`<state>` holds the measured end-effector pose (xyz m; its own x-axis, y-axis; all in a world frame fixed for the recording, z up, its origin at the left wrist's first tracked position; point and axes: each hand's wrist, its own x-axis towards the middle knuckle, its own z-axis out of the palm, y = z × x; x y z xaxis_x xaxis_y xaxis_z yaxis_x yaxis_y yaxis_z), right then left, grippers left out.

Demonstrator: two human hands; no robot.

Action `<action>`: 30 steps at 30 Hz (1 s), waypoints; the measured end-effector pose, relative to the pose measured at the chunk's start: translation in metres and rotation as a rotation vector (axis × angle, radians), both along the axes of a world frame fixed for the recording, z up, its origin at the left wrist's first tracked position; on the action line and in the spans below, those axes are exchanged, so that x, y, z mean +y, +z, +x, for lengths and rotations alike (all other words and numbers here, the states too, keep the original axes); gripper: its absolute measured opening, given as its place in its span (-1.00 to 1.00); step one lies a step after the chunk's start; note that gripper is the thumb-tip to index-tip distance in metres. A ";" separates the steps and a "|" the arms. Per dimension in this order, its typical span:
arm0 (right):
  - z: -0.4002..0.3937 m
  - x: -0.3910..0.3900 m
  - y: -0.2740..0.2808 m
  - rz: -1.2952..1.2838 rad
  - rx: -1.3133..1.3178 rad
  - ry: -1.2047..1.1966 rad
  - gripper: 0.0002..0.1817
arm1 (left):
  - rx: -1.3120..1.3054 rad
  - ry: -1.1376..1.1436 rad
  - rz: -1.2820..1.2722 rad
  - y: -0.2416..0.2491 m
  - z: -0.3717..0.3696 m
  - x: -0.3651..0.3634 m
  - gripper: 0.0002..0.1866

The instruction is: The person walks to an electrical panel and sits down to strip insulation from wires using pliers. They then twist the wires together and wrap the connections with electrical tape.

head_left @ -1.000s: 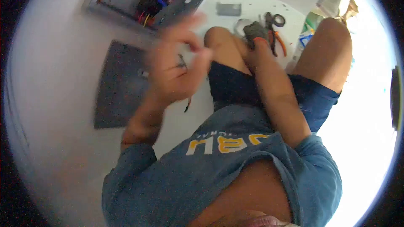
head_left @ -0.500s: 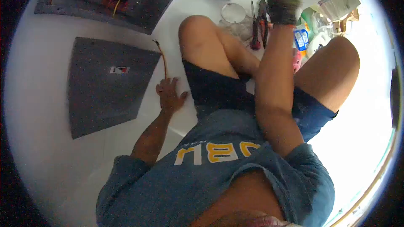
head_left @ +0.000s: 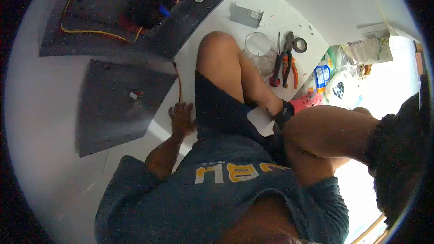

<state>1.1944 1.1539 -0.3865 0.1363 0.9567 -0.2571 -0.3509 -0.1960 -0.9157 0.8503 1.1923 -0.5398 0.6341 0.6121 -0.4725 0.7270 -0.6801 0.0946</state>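
Note:
My bare left hand (head_left: 182, 119) lies on the white surface with its fingers stretched out. A thin yellow-red wire (head_left: 180, 83) runs down to its fingertips from the corner of a dark grey metal panel (head_left: 120, 106). My right forearm is bent outward across my right leg. At its end my right hand (head_left: 398, 158), in a dark, fuzzy glove, is large and close at the right edge, its fingers hidden.
A dark metal box (head_left: 131, 9) with a yellow wire (head_left: 97, 31) stands at upper left. On the white surface lie a grey metal bracket (head_left: 246, 16), a clear disc (head_left: 258, 44), a screwdriver (head_left: 276, 63), orange-handled pliers (head_left: 288, 61) and black tape (head_left: 299, 44). A pink shoe (head_left: 307, 101) is beyond.
My gloved right hand has swung from above the tools at the top to the right edge, near the camera, uncovering the pliers and tape. My left hand stays by the wire; the view has shifted.

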 end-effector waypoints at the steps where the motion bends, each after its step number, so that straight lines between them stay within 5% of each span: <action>1: -0.005 -0.007 -0.003 -0.008 0.032 -0.003 -0.74 | -0.007 -0.006 0.010 -0.006 -0.013 -0.006 -0.25; 6: -0.003 -0.003 -0.023 0.057 0.172 0.018 -0.68 | -0.206 -0.114 0.311 -0.009 -0.020 -0.015 -0.25; 10: -0.001 -0.013 -0.056 0.044 0.277 -0.021 -0.63 | -0.182 -0.029 0.138 -0.001 -0.020 -0.008 -0.31; 11: -0.005 -0.014 -0.064 0.037 0.279 -0.024 -0.61 | -0.327 -0.099 0.329 -0.010 -0.028 -0.012 -0.37; 19: -0.019 -0.012 -0.063 0.119 0.331 -0.066 -0.51 | -0.324 -0.083 0.229 0.020 -0.017 -0.005 -0.40; 23: -0.021 -0.005 -0.037 0.205 0.188 -0.080 -0.58 | -0.238 -0.115 0.236 0.005 -0.025 0.000 -0.42; 25: -0.007 0.027 -0.063 0.189 0.094 -0.122 -0.60 | -0.413 -0.146 0.304 -0.075 0.006 0.035 -0.41; 27: -0.016 0.037 -0.040 0.208 -0.005 -0.115 -0.63 | -0.512 -0.096 0.424 -0.057 0.001 0.030 -0.40; 29: -0.022 0.032 -0.011 0.226 -0.188 -0.122 -0.65 | -0.865 0.276 0.116 -0.022 0.027 0.016 -0.36; 30: -0.021 0.024 0.013 0.239 -0.328 -0.125 -0.66 | -0.957 0.290 -0.065 0.010 0.044 0.007 -0.35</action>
<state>1.1731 1.1784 -0.3740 0.2923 0.9552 0.0465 -0.0411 0.0611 -0.9973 0.8942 1.1989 -0.5297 0.5952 0.7945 0.1202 0.4623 -0.4609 0.7575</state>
